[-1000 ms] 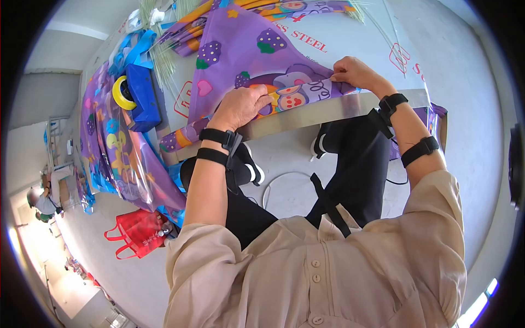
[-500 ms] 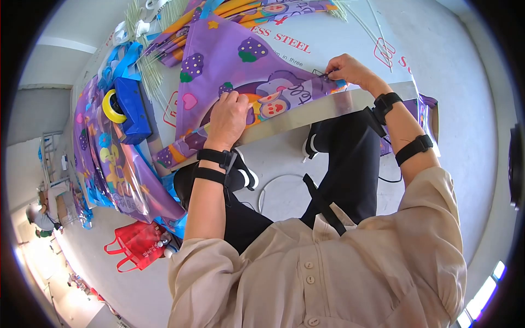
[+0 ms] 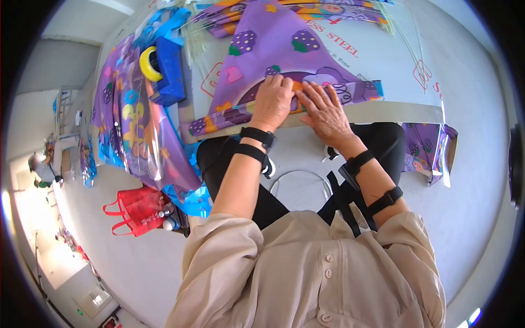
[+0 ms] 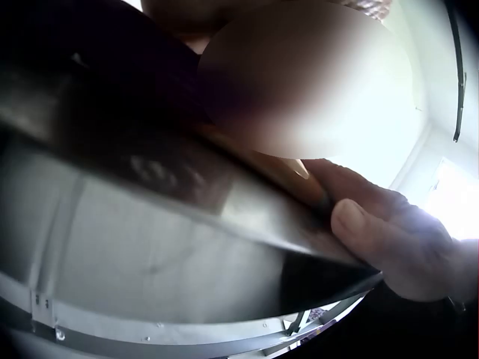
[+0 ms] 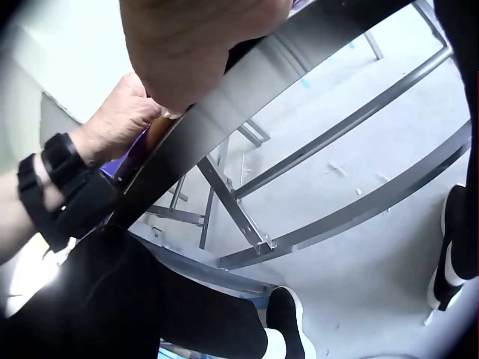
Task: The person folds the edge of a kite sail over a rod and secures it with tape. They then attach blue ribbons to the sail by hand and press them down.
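Note:
A purple printed sheet (image 3: 273, 41) with strawberries and cartoon figures lies on the table, narrowing toward the far side. Along its near side runs a folded strip (image 3: 224, 119), close to the table's metal edge. My left hand (image 3: 273, 102) pinches this strip near its middle with curled fingers. Right beside it, my right hand (image 3: 326, 116) lies across the strip, fingers straight and pointing away from me. In the right wrist view the left hand (image 5: 123, 120) is at the table edge, partly behind the right palm (image 5: 187, 52).
A blue tape dispenser (image 3: 169, 74) with yellow tape stands left of the sheet. Glossy printed sheets (image 3: 131, 120) hang over the table's left side. Thin pale rods (image 3: 196, 41) and folded printed pieces (image 3: 224, 16) lie at the back. A red bag (image 3: 139, 210) is on the floor.
My right hand has left the strip's right end and moved left beside the left hand, its fingers now straightened. The left hand stays at the strip. The head view has shifted.

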`<action>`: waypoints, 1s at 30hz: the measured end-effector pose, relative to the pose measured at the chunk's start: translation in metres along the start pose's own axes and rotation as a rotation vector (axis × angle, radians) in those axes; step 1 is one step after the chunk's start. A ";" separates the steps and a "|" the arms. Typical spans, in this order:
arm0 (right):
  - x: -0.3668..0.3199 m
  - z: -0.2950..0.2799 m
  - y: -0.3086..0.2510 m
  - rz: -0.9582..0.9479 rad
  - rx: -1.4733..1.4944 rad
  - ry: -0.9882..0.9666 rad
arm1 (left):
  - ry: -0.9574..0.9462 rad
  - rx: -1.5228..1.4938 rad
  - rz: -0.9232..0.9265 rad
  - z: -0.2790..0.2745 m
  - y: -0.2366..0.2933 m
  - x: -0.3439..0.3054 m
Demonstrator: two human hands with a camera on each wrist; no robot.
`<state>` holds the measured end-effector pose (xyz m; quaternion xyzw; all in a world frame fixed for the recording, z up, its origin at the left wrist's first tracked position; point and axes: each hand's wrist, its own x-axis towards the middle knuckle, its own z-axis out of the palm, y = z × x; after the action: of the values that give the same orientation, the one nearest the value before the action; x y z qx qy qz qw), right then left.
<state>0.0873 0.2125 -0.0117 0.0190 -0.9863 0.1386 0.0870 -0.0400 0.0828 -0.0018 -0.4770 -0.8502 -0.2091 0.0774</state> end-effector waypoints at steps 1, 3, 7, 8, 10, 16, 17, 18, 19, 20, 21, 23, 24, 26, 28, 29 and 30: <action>0.000 0.000 -0.002 -0.015 0.011 -0.001 | 0.074 0.031 -0.025 0.000 0.005 -0.004; 0.000 -0.002 -0.002 0.007 -0.038 -0.040 | -0.056 -0.050 -0.143 -0.006 0.018 -0.019; 0.002 -0.003 -0.001 0.010 -0.057 -0.075 | 0.055 0.064 -0.128 -0.005 0.033 -0.056; 0.002 -0.003 0.001 0.006 -0.051 -0.090 | -0.046 0.045 -0.136 -0.006 0.029 -0.061; 0.001 -0.004 0.006 0.013 -0.039 -0.090 | -0.147 0.023 -0.142 -0.011 0.020 -0.069; -0.002 -0.006 0.015 0.057 -0.042 -0.075 | -0.221 0.046 -0.141 -0.025 0.005 -0.086; -0.003 -0.005 0.014 0.057 -0.038 -0.076 | -0.222 0.046 -0.138 -0.024 0.004 -0.086; -0.004 -0.006 0.013 0.055 -0.039 -0.077 | -0.233 0.050 -0.153 -0.023 0.004 -0.086; -0.004 -0.009 0.011 0.076 -0.028 -0.094 | -0.240 0.057 -0.169 -0.023 0.006 -0.087; -0.002 -0.011 0.007 0.092 -0.017 -0.106 | -0.233 0.066 -0.175 -0.024 0.007 -0.087; 0.000 -0.012 0.005 0.074 -0.012 -0.093 | -0.202 0.035 -0.153 -0.027 0.007 -0.086; -0.005 -0.010 0.005 0.109 -0.064 -0.101 | -0.166 0.031 -0.154 -0.033 -0.004 -0.085; -0.006 -0.011 0.005 0.092 -0.043 -0.098 | -0.136 -0.169 -0.136 -0.037 -0.017 -0.080; -0.006 -0.012 0.006 0.065 -0.039 -0.106 | 0.136 -0.447 -0.176 -0.061 -0.039 -0.067; -0.004 -0.017 0.003 0.087 -0.050 -0.152 | 0.433 -0.303 -0.504 -0.106 -0.059 -0.058; -0.004 -0.018 0.002 0.075 -0.042 -0.149 | 0.698 -0.133 -0.456 -0.101 -0.105 -0.064; -0.003 -0.018 0.002 0.090 -0.049 -0.151 | 0.751 -0.065 -0.532 -0.126 -0.122 -0.063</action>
<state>0.0933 0.2189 0.0038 -0.0171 -0.9930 0.1164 0.0068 -0.1179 -0.0760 0.0562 -0.1355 -0.8492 -0.4066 0.3085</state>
